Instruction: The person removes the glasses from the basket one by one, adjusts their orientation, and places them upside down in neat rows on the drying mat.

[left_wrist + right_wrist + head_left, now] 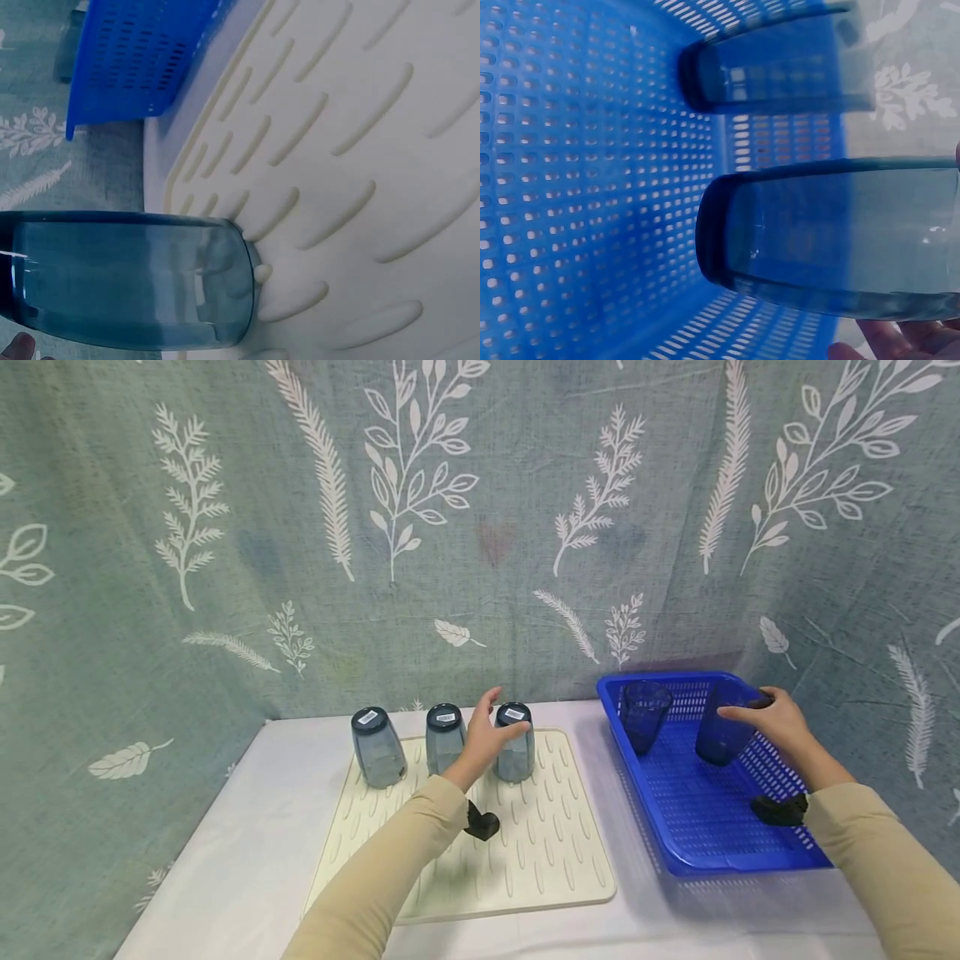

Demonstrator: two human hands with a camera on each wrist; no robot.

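Three bluish drinking glasses stand upside down on the cream draining mat [540, 860]: a left glass [380, 752], a middle glass [444, 739] and a right glass [516, 760]. My left hand [483, 739] is at the right glass, thumb and fingers spread apart; in the left wrist view a fingertip shows beside the glass's [135, 281] base. Over the blue basket [652, 814], my right hand [780, 722] holds an upright glass [723, 735] near its rim. The right wrist view shows this glass [802, 240] with fingers along its upper end. Another upright glass [643, 718] stands in the basket's back left corner.
A white cloth [247, 827] covers the table under the mat and basket. Behind stands a green-grey curtain [495, 610] with white leaf prints. The basket's raised, perforated walls surround the glasses at the right.
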